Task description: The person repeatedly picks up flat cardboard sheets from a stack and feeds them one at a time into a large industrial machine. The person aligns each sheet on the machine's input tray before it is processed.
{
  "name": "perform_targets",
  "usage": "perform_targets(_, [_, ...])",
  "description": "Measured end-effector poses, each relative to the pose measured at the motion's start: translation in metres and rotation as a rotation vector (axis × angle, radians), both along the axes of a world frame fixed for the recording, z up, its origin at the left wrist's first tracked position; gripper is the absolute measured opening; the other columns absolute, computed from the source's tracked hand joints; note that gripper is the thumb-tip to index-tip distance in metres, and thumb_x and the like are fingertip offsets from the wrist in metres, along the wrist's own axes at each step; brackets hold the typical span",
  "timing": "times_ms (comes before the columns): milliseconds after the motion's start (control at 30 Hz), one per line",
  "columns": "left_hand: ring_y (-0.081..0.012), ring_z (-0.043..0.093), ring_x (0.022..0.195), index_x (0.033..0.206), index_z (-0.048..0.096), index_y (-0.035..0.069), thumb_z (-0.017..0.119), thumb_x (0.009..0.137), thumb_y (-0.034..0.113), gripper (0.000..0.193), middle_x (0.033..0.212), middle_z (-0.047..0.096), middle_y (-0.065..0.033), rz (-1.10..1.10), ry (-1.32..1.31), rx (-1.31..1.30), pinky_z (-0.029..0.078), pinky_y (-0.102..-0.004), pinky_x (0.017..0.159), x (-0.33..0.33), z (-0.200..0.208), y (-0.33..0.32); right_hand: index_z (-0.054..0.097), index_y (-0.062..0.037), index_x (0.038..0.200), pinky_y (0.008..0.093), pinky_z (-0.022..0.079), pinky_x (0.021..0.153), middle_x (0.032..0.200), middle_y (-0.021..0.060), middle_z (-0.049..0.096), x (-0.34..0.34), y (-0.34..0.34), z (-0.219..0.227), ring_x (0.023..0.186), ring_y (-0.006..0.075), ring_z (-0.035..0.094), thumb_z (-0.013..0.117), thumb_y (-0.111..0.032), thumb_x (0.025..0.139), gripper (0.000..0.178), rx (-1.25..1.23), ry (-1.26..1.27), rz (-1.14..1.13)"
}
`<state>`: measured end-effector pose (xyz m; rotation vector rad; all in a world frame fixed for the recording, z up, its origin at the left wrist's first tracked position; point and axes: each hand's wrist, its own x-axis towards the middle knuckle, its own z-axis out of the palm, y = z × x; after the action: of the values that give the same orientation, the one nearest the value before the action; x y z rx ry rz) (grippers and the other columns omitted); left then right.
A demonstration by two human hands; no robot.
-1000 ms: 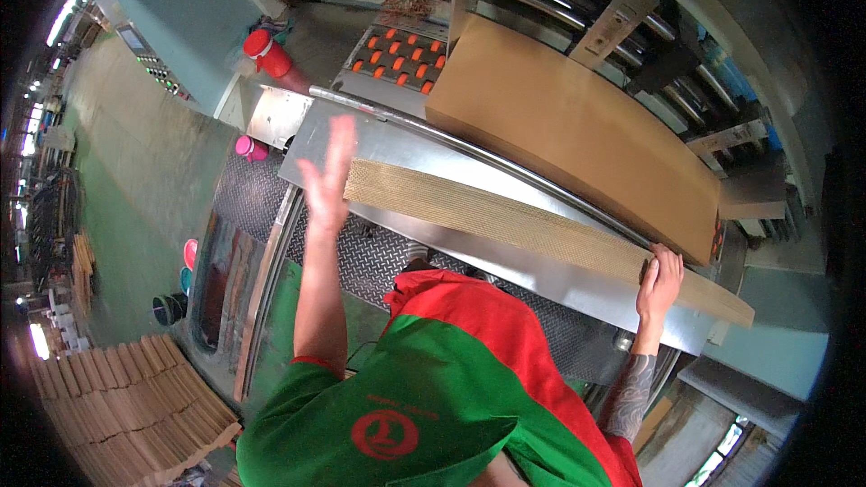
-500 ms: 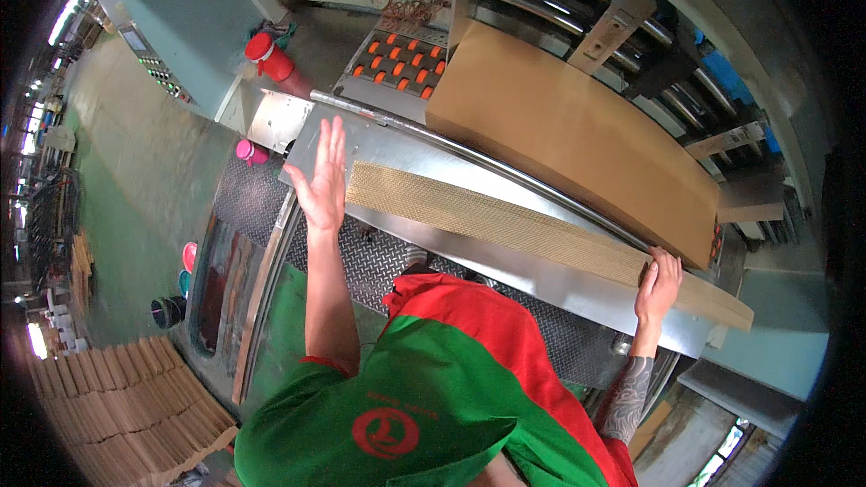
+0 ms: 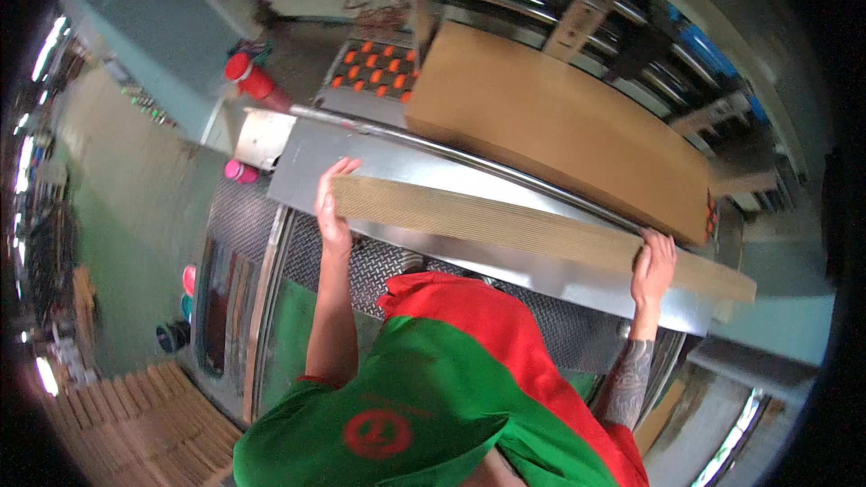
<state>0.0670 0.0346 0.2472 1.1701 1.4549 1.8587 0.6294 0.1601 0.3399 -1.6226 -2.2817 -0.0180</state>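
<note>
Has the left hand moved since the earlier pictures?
Yes: against the table, the left hand moved right and downward, to the left end of the narrow stack.

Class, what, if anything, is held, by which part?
Corrugated cardboard stack: left hand against its left end, right hand over it toward the right end; how firmly cannot be told.

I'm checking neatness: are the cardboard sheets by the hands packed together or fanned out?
Packed together: the cardboard sheets form one long, tight strip; the left hand is at its left end.
</note>
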Motion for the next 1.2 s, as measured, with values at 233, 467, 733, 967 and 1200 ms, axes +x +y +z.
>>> perform_targets(233, [-0.0262, 0.064, 0.103, 0.118, 0.061, -0.004, 0.045, 0.102, 0.043, 0.053, 0.110, 0.063, -0.0141, 0.229, -0.156, 0.055, 0.051, -0.0403, 0.094, -0.005, -0.030, 0.014, 0.062, -0.0042, 0.138, 0.0534, 0.034, 0.123, 0.138, 0.0211, 0.064, 0.045, -0.001, 0.019, 0.135, 0.0425, 0.055, 0.058, -0.026, 0.098, 0.046, -0.117, 0.060, 0.032])
perform_targets(467, [-0.0265, 0.063, 0.101, 0.116, 0.060, -0.002, 0.042, 0.100, 0.039, 0.047, 0.106, 0.063, -0.0145, 0.164, -0.284, 0.097, 0.053, -0.0416, 0.092, -0.009, -0.036, 0.016, 0.065, -0.0044, 0.115, 0.0520, 0.040, 0.111, 0.118, 0.0160, 0.065, 0.111, 0.003, -0.006, 0.119, 0.0399, 0.058, 0.052, -0.024, 0.098, 0.029, 0.111, 0.005, -0.152])
perform_targets(733, [-0.0282, 0.063, 0.100, 0.115, 0.061, -0.001, 0.042, 0.098, 0.038, 0.047, 0.104, 0.064, -0.0156, 0.188, -0.201, 0.077, 0.053, -0.0435, 0.092, -0.024, -0.024, 0.030, 0.068, -0.0071, 0.101, 0.0474, 0.044, 0.095, 0.101, 0.0139, 0.067, 0.108, -0.006, -0.023, 0.105, 0.0382, 0.060, 0.040, -0.032, 0.100, 0.038, 0.335, 0.116, -0.202])
perform_targets(967, [-0.0276, 0.062, 0.102, 0.115, 0.061, 0.000, 0.042, 0.097, 0.039, 0.046, 0.108, 0.065, -0.0151, 0.147, -0.215, 0.069, 0.052, -0.0436, 0.095, -0.051, -0.028, 0.053, 0.069, -0.0079, 0.103, 0.0455, 0.044, 0.094, 0.105, 0.0111, 0.068, 0.086, -0.009, -0.032, 0.108, 0.0347, 0.062, 0.042, -0.028, 0.098, 0.034, 0.351, 0.086, -0.226])
perform_targets(1200, [-0.0301, 0.062, 0.105, 0.116, 0.061, 0.000, 0.040, 0.099, 0.037, 0.046, 0.110, 0.064, -0.0176, 0.077, -0.169, 0.165, 0.052, -0.0459, 0.096, -0.065, -0.038, 0.072, 0.069, -0.0087, 0.105, 0.0463, 0.044, 0.093, 0.107, 0.0110, 0.069, 0.081, 0.002, -0.033, 0.111, 0.0349, 0.062, 0.042, -0.027, 0.099, 0.034, 0.385, 0.119, -0.269])
